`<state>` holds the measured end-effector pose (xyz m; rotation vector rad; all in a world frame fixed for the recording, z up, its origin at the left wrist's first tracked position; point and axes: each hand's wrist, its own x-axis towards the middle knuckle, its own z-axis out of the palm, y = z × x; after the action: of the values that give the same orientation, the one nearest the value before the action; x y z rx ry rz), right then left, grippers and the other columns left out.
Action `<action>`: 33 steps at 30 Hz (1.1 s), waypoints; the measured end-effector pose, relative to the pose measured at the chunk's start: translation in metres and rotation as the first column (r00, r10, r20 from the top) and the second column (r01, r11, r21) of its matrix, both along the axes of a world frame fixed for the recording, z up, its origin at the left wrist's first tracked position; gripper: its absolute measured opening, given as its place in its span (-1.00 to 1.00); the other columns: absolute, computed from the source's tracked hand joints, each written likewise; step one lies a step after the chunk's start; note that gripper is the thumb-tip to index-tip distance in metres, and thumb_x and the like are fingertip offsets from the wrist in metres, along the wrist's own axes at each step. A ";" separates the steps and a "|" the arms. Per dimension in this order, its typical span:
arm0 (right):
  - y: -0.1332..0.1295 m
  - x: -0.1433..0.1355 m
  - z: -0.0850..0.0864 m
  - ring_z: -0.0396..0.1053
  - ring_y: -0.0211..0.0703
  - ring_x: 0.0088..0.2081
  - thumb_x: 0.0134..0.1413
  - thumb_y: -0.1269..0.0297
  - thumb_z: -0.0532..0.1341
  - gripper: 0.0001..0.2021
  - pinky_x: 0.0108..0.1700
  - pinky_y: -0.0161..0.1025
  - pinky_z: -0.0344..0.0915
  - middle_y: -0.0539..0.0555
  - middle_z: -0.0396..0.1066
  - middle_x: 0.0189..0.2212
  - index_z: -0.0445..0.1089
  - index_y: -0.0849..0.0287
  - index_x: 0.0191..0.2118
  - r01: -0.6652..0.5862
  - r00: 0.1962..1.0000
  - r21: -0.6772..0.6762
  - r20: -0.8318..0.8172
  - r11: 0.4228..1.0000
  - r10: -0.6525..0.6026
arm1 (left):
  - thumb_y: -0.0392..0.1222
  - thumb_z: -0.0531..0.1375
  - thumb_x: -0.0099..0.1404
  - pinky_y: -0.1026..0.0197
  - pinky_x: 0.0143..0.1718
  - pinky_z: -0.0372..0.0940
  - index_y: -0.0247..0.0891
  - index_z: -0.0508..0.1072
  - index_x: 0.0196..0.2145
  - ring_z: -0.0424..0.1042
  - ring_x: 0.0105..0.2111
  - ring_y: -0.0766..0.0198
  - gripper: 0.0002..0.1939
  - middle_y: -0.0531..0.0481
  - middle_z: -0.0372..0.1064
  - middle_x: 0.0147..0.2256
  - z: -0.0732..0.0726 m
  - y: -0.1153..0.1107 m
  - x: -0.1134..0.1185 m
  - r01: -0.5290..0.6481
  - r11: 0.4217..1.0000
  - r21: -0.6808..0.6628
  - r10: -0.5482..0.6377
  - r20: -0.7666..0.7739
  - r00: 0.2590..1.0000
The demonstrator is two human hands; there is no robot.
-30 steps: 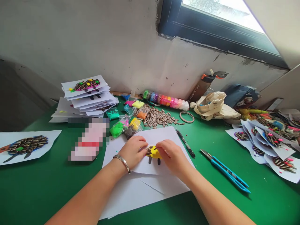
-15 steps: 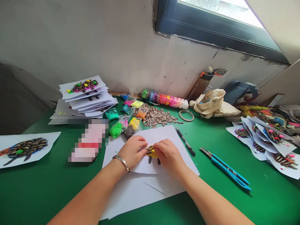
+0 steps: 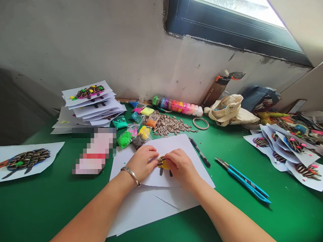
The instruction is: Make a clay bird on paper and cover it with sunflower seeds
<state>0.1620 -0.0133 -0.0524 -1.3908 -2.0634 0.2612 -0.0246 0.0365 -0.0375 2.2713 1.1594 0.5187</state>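
Note:
White paper (image 3: 176, 143) lies before me, bearing a yellow clay shape (image 3: 165, 164) with striped seeds on its left part and two dark legs beneath. My left hand (image 3: 143, 163), with a silver bangle at the wrist, rests at the shape's left edge, thumb and fingers bent close together. From the right, my right hand (image 3: 180, 165) touches the shape with its fingers pinched; whatever is between them is hidden. Behind the paper are a pile of striped seeds (image 3: 168, 124) and small bags of coloured clay, among them a green one (image 3: 124, 139).
A black pen (image 3: 199, 152) and a blue cutter (image 3: 246, 181) lie to the right. Stacked pictures (image 3: 94, 109) stand at the back left, more pictures (image 3: 282, 151) at the right. A bottle (image 3: 214, 92), a cloth bag (image 3: 227, 111) and a tape ring (image 3: 200, 123) are behind.
The view has shifted very slightly. Both hands stay at the yellow shape, with hardly any visible movement of the fingers.

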 end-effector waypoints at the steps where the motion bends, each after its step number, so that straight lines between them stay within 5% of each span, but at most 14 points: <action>1: 0.001 0.000 -0.001 0.30 -0.15 -0.31 0.17 0.52 0.11 -0.82 -0.27 -0.26 0.23 0.07 0.42 -0.40 0.42 0.15 -0.29 -0.004 1.000 0.003 -0.003 1.000 0.004 | -0.27 0.20 0.17 0.08 0.03 0.29 -0.26 0.59 -0.26 0.39 -0.06 0.09 -0.80 -0.12 0.45 -0.11 0.000 0.000 0.000 0.000 1.000 0.004 0.000 0.001 1.000; 33: 0.001 -0.002 -0.004 0.23 -0.17 -0.35 0.15 0.47 0.15 -0.82 -0.27 -0.24 0.13 0.05 0.37 -0.46 0.44 0.14 -0.42 0.071 0.992 -0.016 0.101 0.997 -0.069 | -0.30 0.19 0.20 0.05 -0.02 0.32 -0.10 0.62 -0.24 0.39 -0.11 0.11 -0.76 -0.09 0.41 -0.15 -0.002 0.000 -0.001 0.028 0.999 0.031 -0.029 0.007 1.000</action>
<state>0.1599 -0.0126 -0.0564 -1.5133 -2.0929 0.1849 -0.0253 0.0361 -0.0396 2.3064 1.1209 0.5372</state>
